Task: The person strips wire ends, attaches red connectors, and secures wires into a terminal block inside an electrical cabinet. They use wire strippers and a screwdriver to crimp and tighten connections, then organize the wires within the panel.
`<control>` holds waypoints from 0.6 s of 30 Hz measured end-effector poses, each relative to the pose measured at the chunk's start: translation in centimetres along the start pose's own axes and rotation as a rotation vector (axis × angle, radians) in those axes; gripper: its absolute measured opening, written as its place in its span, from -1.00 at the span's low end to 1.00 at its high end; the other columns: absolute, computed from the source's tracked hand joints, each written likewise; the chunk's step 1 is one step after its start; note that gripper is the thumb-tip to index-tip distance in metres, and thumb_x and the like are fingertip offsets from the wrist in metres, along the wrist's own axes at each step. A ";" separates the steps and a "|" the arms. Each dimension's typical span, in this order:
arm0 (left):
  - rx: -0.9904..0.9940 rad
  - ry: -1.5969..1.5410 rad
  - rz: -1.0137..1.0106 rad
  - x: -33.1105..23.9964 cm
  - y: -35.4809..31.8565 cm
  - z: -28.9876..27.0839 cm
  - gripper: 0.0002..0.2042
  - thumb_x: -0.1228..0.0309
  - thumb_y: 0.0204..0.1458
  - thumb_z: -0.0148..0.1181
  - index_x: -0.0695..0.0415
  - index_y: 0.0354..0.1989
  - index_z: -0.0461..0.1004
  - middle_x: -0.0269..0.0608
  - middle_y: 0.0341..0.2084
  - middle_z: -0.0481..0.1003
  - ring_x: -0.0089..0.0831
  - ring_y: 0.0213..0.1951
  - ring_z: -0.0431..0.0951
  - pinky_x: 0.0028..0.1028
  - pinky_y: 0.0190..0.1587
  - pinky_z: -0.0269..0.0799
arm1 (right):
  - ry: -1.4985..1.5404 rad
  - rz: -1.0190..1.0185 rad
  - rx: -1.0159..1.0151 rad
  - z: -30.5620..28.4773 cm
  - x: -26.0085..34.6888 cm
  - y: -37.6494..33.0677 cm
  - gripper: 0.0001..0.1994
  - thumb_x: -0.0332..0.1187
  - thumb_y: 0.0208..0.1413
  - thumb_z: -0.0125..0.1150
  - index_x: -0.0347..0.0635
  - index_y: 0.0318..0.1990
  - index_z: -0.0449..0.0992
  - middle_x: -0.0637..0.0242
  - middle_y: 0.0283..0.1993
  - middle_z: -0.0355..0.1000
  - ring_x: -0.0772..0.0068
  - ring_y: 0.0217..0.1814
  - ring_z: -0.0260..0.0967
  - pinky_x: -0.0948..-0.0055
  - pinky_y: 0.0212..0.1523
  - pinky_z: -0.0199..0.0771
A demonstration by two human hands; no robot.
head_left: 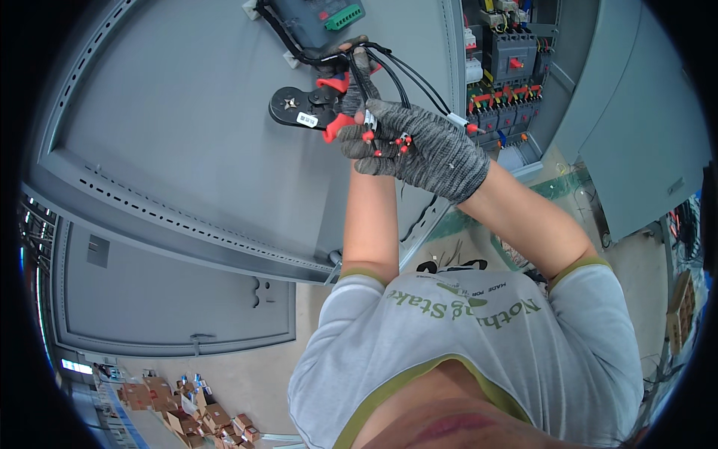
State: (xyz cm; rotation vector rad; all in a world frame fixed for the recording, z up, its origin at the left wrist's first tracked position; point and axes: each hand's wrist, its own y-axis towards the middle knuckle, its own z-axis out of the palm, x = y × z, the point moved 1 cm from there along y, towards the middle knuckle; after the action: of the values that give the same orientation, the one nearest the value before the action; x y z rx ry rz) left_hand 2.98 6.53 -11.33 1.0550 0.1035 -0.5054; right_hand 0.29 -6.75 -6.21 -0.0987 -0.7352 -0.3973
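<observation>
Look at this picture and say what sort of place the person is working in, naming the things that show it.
Probably an industrial workshop where electrical cabinets are wired. A grey metal cabinet door stands open, rows of circuit breakers sit inside, and the gloved hands hold a red-handled crimping tool to black wires.

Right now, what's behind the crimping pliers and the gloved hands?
Behind the crimping pliers is the grey cabinet door. The right hand covers part of the black wires; the left hand hides the handles' ends.

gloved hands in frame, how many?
2. Left hand grips the red-handled crimping pliers by the cabinet door; right hand, in front, pinches black wires.
</observation>
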 end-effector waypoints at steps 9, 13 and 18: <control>-0.039 0.074 -0.001 -0.5 -1.0 0.6 -0.72 0.42 0.14 0.05 0.18 0.01 0.29 -0.12 -0.05 0.40 -0.42 -0.02 0.42 -0.46 0.06 0.36 | -0.007 0.076 0.083 1.1 0.1 -1.8 -0.67 -0.09 0.18 0.08 -0.18 -0.14 0.46 0.05 -0.11 0.49 0.20 -0.11 0.52 0.25 -0.18 0.58; -0.052 0.103 0.002 -0.6 -1.1 0.7 -0.72 0.42 0.14 0.06 0.18 0.01 0.29 -0.12 -0.05 0.40 -0.43 -0.03 0.42 -0.46 0.05 0.36 | 0.034 0.105 0.146 0.4 -0.1 -1.9 -0.67 -0.07 0.16 0.09 -0.15 -0.17 0.46 0.07 -0.14 0.50 0.22 -0.17 0.53 0.29 -0.24 0.59; -0.065 0.140 0.010 -0.8 -1.2 0.8 -0.72 0.42 0.14 0.06 0.18 0.00 0.29 -0.13 -0.06 0.40 -0.43 -0.04 0.42 -0.46 0.04 0.36 | 0.054 0.177 0.269 0.0 -0.1 -1.8 -0.69 -0.09 0.15 0.10 -0.16 -0.17 0.46 0.07 -0.11 0.48 0.25 -0.18 0.53 0.29 -0.22 0.58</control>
State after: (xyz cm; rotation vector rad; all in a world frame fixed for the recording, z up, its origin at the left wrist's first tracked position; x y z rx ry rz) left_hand 1.59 5.63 -11.60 1.0264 0.2371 -0.4163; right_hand -0.45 -8.37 -6.34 0.1000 -0.7145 -0.1292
